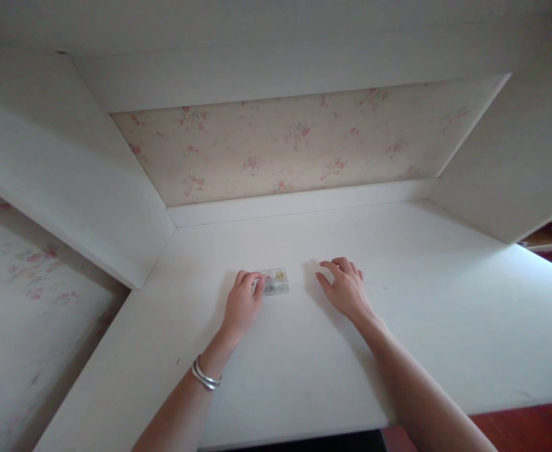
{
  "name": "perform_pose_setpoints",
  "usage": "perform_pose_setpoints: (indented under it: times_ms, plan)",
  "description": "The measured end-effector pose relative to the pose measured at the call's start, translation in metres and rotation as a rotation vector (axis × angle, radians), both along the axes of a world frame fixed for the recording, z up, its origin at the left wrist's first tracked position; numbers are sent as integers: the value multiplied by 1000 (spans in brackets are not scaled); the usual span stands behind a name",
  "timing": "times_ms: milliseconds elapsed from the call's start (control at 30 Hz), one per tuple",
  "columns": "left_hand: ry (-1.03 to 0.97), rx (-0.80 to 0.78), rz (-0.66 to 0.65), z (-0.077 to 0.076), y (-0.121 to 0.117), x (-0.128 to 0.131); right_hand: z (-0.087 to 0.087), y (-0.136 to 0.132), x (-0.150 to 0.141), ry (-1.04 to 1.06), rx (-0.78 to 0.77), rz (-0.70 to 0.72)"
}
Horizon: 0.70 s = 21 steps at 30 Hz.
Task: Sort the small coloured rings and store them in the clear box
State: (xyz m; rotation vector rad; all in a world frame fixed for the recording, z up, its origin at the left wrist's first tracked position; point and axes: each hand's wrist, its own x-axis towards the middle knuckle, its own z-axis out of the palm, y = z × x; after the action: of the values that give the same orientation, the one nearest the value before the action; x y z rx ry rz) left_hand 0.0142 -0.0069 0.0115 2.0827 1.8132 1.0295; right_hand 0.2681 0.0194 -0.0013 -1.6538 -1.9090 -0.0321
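A small clear plastic box (277,282) with tiny coloured items inside lies on the white desk (426,301). My left hand (242,302) rests on the desk with its fingertips on the box's left end, fingers curled down. A silver bracelet (204,375) circles that wrist. My right hand (345,286) lies a little to the right of the box, apart from it, fingers bent and slightly spread on the desk top, holding nothing.
The desk sits in a white alcove with slanted side panels (68,182) and a floral wallpaper back wall (294,144). A low white ledge (299,204) runs along the back. Floral wall shows at left, red floor (530,427) at lower right.
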Motion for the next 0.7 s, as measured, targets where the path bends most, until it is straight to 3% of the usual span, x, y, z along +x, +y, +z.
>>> perform_pose_setpoints:
  times_ms: [200, 333, 467, 567, 700]
  plan:
    - [-123, -54, 3, -15, 13, -11, -8, 7, 19, -62, -156, -187]
    - [-127, -85, -42, -15, 9, -6, -11, 12, 26, -34, -209, -177]
    - [-138, -90, -70, -14, 2, 0, -8, 15, 24, 50, -127, -125]
    - [-158, -98, -112, -16, -3, 6, -2, 13, 16, 274, -124, -92]
    - [-184, -126, -142, -17, -11, 14, 9, 6, 3, 890, -327, 56]
